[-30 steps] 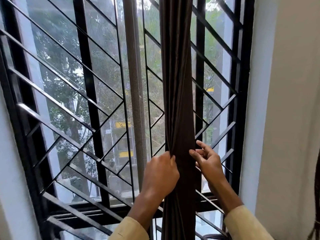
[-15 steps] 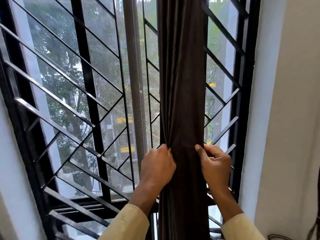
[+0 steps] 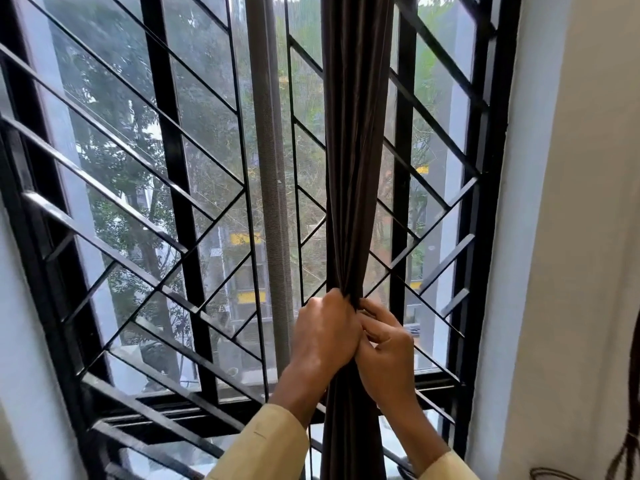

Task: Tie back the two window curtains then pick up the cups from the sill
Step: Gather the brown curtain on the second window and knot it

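Note:
A dark brown curtain [image 3: 356, 150] hangs in front of the window, gathered into a narrow bunch at hand height. My left hand [image 3: 325, 332] grips the bunch from the left, fingers wrapped round the fabric. My right hand [image 3: 384, 344] presses against it from the right, its fingers curled on the same bunch next to the left hand. Below the hands the curtain falls straight down out of the frame. No cups and no second curtain are in view.
Behind the curtain stands a black metal window grille [image 3: 173, 188] with diagonal bars. A grey rolled mesh strip [image 3: 268, 168] hangs left of the curtain. A pale wall [image 3: 581, 237] lies to the right, with a dark cord [image 3: 623, 452] at its lower edge.
My right hand has moved left and closed on the curtain beside the left hand. The fabric, wider half a second ago, is now squeezed into a tight bunch.

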